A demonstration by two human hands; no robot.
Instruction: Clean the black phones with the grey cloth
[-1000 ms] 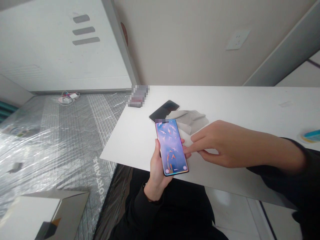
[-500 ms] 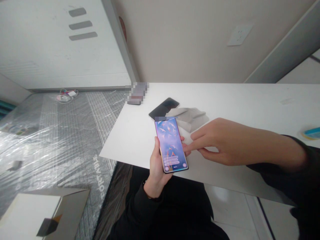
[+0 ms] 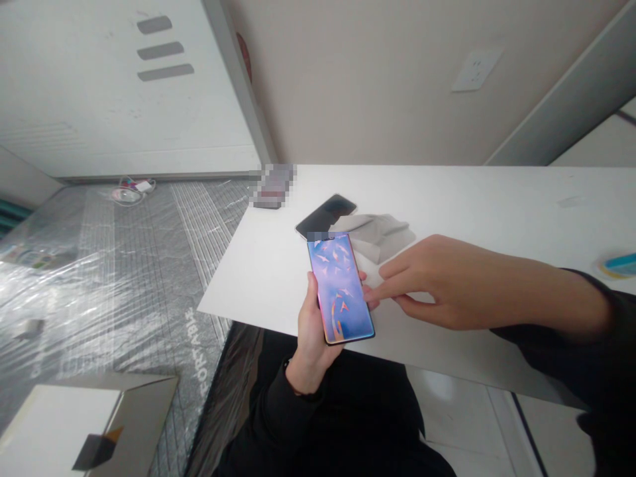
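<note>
My left hand point(image 3: 311, 331) is wrapped round a smartphone point(image 3: 342, 291), its thumb along the left edge and fingertips showing at the right edge. The phone is tilted up towards me, with a lit blue and purple picture of orange-and-white fish-like shapes on its screen. My right hand point(image 3: 430, 281) comes in from the right, holding nothing, with its index finger stretched to the phone's right edge. Whether that fingertip touches the screen I cannot tell. Just behind lie a second, dark-screened phone point(image 3: 322, 217) and a crumpled grey cloth point(image 3: 380, 235) overlapping its right end.
All this is over a white table point(image 3: 487, 212) set against a wall. A blurred-out object point(image 3: 274, 187) lies at its back left corner, and a blue item point(image 3: 621, 265) at the far right. Left of the table are a plastic-wrapped mattress point(image 3: 149, 265) and a white box point(image 3: 64, 424).
The phone's screen has changed: the lines of text and round icons near its bottom are gone, leaving the fish-like picture bluer. Both hands have stayed in place.
</note>
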